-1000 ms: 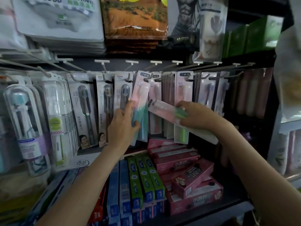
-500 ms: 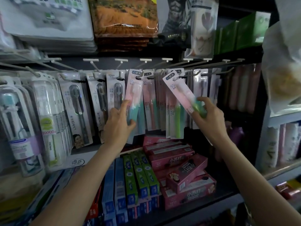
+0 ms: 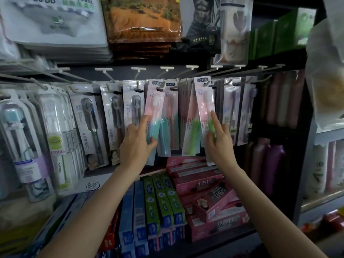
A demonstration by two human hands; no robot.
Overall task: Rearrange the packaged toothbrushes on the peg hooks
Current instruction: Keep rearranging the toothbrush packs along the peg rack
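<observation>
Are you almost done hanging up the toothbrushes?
Partly. Many packs already hang on the peg hooks. In hand: the left hand grips a pink-and-teal toothbrush pack; the right hand steadies a pink-and-green pack at its hook. Left: letting both hang straight. Whether more need moving can't be told.

I am standing in a shop, at its toiletries display. In front of me a row of metal peg hooks (image 3: 188,81) with white price-tag holders (image 3: 138,68) carries many identical packaged toothbrushes (image 3: 154,116), several deep on each hook, sorted by brand and colour. Under them a shelf (image 3: 219,239) holds toothpaste boxes (image 3: 163,203) stacked in blocks of blue, green and pink, each kind repeated many times. Overhead hang bagged bath towels (image 3: 55,21) in layered piles and a packaged bath mitt (image 3: 235,30). To the right, a second shelving unit (image 3: 307,159) holds more bottles and packs.
</observation>
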